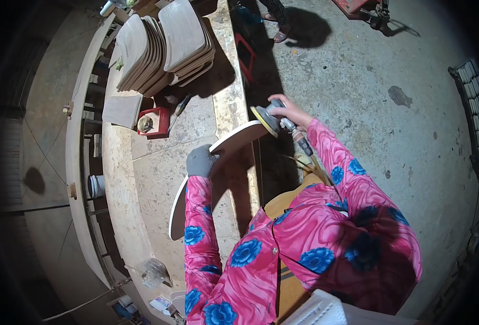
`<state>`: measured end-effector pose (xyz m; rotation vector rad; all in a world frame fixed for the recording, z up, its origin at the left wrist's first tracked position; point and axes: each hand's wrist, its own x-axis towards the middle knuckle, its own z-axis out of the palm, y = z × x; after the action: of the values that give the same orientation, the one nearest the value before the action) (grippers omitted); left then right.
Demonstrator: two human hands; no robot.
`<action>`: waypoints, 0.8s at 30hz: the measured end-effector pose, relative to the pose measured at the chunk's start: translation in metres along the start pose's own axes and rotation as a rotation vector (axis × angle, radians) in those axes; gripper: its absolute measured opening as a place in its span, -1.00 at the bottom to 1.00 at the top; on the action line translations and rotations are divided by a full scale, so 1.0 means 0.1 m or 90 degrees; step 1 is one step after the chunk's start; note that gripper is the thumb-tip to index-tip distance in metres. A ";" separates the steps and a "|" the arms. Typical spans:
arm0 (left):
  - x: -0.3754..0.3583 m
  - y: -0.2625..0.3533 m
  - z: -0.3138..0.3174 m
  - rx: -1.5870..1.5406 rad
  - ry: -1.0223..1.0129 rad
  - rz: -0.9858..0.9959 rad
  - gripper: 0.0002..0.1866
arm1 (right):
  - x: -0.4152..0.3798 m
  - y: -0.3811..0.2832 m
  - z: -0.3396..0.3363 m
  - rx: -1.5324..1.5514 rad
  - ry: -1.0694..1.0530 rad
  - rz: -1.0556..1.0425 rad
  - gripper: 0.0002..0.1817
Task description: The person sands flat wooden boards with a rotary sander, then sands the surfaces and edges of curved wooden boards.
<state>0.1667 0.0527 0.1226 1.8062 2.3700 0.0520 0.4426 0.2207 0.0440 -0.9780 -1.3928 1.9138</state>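
Note:
My left hand (200,161), in a grey glove, grips the middle of a curved wooden panel (238,142). The panel stands on edge over the table, and part of it is hidden behind my left sleeve. In my bare right hand (293,111) is a pneumatic sander (274,112) with a round, yellow-edged pad. Its pad is tilted against or very close to the panel's far right end; contact cannot be made out. A hose fitting (303,144) runs from the sander back toward my body.
Two stacks of curved wooden panels (136,51) stand at the table's far end. Nearer are a red tray (155,122) holding a round item, a brush-like tool (180,105) and a clear plastic bag (154,272). Another person's foot (281,33) shows on the floor beyond.

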 end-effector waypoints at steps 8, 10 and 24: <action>0.10 0.08 0.00 -0.048 -0.005 0.030 -0.61 | 0.07 0.08 0.05 0.004 0.028 -0.067 -0.44; 0.26 0.23 0.00 -0.024 -0.007 0.061 -0.62 | 0.06 -0.34 0.16 -0.112 0.016 -0.160 -0.42; 0.38 0.19 0.00 -0.098 0.017 0.021 -0.74 | 0.49 0.49 0.06 0.181 0.010 0.075 -0.44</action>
<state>0.1752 0.0943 0.1214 1.7838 2.2834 0.2568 0.4084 0.2426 -0.0126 -0.9510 -1.0368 2.1144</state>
